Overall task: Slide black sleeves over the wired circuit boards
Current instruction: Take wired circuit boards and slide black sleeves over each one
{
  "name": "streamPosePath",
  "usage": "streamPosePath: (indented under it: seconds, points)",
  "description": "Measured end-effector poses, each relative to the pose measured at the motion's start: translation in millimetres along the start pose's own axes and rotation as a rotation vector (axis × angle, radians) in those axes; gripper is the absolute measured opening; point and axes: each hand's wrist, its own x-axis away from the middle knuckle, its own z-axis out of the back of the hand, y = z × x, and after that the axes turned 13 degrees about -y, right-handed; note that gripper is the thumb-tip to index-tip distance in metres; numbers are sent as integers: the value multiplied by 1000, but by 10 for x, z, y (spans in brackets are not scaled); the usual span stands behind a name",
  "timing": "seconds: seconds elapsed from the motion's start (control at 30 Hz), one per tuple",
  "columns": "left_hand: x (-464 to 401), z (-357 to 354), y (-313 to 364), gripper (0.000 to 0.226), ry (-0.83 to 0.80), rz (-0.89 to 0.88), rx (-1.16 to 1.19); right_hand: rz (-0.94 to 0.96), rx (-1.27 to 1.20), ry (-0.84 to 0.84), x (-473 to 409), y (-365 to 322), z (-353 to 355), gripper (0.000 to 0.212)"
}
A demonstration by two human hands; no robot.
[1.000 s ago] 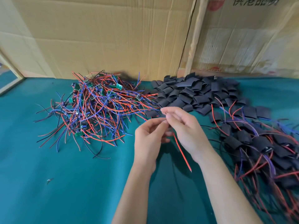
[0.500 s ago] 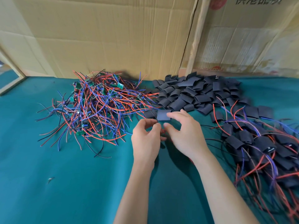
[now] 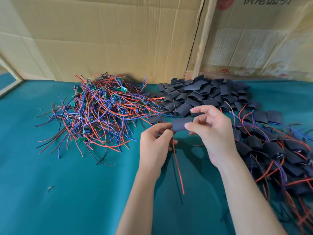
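Teal cloth (image 3: pixel 67 192) covers the table before cardboard sheets (image 3: pixel 110 39). At centre, the right hand (image 3: pixel 215 133) pinches a black sleeve (image 3: pixel 180 124) between thumb and fingers, while the left hand (image 3: pixel 155 146) grips its other end, red wire (image 3: pixel 177 168) dangling below. Bare wired circuit boards (image 3: pixel 94 112) heap left, loose sleeves (image 3: pixel 203 95) behind, sleeved boards (image 3: pixel 279 150) right.

Compared with 0.5 s ago, the right hand (image 3: pixel 213 133) is now lifted off the sleeve pile and pinches 1 black sleeve (image 3: pixel 180 124) above the cloth. The left hand (image 3: pixel 156 141) meets the sleeve's 9 o'clock end. The red wire (image 3: pixel 177 167), hidden 0.5 s ago, hangs again from the left hand toward 6 o'clock.
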Motion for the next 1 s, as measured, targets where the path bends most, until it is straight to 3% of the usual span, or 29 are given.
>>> streamPosePath:
  seconds: [0.13,0.43,0.5,0.6,0.73,1.0]
  points:
    - [21,-12,24,30,-38,-14,-2,-15,-94,-36,8,-17,-10,26]
    - [20,1,8,26,-67,-13,-7,33,-143,-142,23,2,-35,48]
    - [12,7,-1,21,-77,-7,-1,33,-148,-49,15,-1,-27,47]
    - [6,6,-31,28,-96,1,-19,111,-202,188,3,-42,113,28]
    - [-1,-26,-60,19,-97,-22,-167,231,-181,451,0,-145,391,20]
    - [-19,-31,-132,25,-79,-73,-380,332,-159,558,-55,-239,468,21]
